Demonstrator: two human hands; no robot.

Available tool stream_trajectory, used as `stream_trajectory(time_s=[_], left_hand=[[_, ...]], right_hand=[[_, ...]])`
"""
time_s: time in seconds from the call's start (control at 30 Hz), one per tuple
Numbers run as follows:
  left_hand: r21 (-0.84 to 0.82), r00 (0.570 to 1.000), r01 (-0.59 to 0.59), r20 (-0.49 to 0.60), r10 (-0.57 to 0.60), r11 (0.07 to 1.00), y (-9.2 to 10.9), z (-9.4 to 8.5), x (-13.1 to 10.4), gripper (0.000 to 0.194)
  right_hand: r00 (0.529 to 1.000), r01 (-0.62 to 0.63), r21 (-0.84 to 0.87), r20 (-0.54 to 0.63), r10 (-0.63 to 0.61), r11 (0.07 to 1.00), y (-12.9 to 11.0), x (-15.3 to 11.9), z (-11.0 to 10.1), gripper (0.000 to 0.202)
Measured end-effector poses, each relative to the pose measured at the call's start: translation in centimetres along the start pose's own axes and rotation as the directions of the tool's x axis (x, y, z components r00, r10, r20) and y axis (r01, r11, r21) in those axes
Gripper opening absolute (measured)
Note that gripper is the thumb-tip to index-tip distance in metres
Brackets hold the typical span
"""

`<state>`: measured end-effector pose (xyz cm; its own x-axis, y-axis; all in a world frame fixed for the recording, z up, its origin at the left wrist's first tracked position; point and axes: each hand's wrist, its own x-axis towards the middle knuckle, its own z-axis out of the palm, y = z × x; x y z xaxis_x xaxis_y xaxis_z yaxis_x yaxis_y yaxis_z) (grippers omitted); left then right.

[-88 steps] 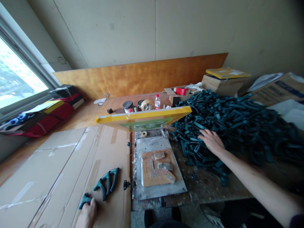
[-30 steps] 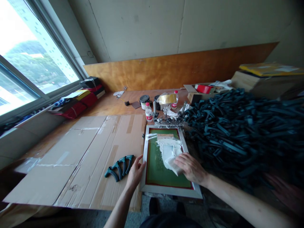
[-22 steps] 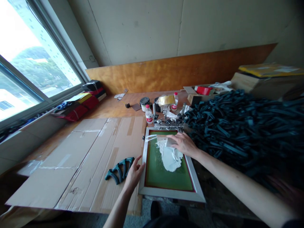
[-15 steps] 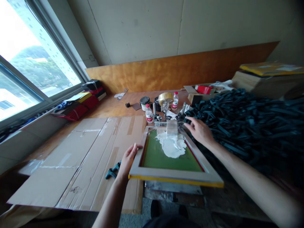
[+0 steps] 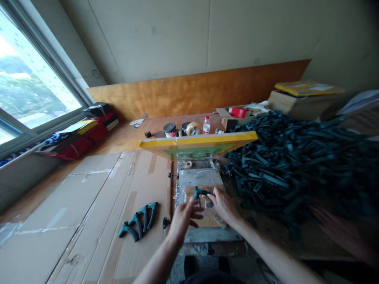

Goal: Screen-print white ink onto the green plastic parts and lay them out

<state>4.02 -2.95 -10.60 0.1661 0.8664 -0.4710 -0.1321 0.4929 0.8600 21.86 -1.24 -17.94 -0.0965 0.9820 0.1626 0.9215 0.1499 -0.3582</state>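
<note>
Up goes the screen frame (image 5: 204, 139)! Low over the metal plate (image 5: 192, 176) half a second ago, it now leans high at the plate's far end, which seems to put the wooden board (image 5: 208, 221) within reach of both hands. From the left: the row of teal handle pieces (image 5: 138, 225) lies as it was on the cardboard sheet (image 5: 100, 205), close to its right edge. The left hand (image 5: 182, 216), off the frame now, has its fingers loosely spread; whether a fingertip touches the single handle piece (image 5: 196, 192), it's impossible to tell. That piece is at the board's far edge, and the right hand (image 5: 224, 206) has its dark end pinched between thumb and finger. Further right, the heap of teal parts (image 5: 275, 165) sprawls across the bench, a co-worker's hand (image 5: 328, 221) dim beside its near edge.
</note>
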Motion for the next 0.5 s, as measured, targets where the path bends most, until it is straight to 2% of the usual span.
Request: stream_trajectory(time_s=[0.03,0.1,0.17,0.2,0.23,0.27,0.33,0.4,0.43,0.5], left_hand=[[-0.046,0.998,0.063,0.018,-0.062,0.997,-2.3,0.8,-0.3,0.069],[-0.192,0.995,0.095,0.005,-0.096,0.977,-5.6,1.6,-0.8,0.063],[-0.295,0.992,0.081,-0.064,-0.104,0.952,-6.9,0.7,-0.9,0.057],[-0.298,0.988,0.068,-0.110,-0.105,0.952,-7.1,-0.5,-0.9,0.056],[-0.272,0.980,0.049,-0.171,-0.099,0.961,-7.1,-2.4,-0.9,0.055],[-0.224,0.966,0.029,-0.245,-0.086,0.974,-7.1,-4.8,-0.8,0.054],[-0.112,0.907,-0.003,-0.419,-0.045,0.994,-7.4,-10.6,-0.9,0.049],[-0.030,0.787,0.071,-0.612,-0.074,0.997,-8.4,-16.4,-1.2,0.043],[0.037,0.722,0.144,-0.687,-0.080,0.989,-9.1,-18.8,-1.5,0.041],[0.232,0.626,0.294,-0.780,-0.004,0.927,-10.5,-22.3,-2.2,0.041]], right_hand=[[0.997,0.039,0.015,-0.066,-0.038,0.999,-1.4,-0.8,0.0,0.014],[0.972,0.204,0.034,-0.129,-0.198,0.978,-3.9,-2.3,-0.1,0.008],[0.913,0.403,0.072,-0.094,-0.396,0.912,-4.8,-2.7,-0.5,0.004],[0.886,0.464,0.085,-0.070,-0.459,0.882,-4.3,-2.2,-1.0,0.004],[0.874,0.485,0.079,-0.054,-0.482,0.871,-3.0,-1.3,-1.7,0.004],[0.882,0.471,0.052,-0.049,-0.468,0.881,-1.0,0.1,-2.6,0.007],[0.936,0.334,-0.074,-0.094,-0.340,0.940,4.8,3.3,-4.7,0.015],[0.967,0.157,-0.214,-0.164,-0.194,0.964,11.4,6.4,-6.9,0.021],[0.975,0.054,-0.279,-0.191,-0.111,0.959,14.4,7.7,-7.7,0.024],[0.973,-0.109,-0.373,-0.228,0.023,0.921,19.4,9.5,-8.5,0.028]])
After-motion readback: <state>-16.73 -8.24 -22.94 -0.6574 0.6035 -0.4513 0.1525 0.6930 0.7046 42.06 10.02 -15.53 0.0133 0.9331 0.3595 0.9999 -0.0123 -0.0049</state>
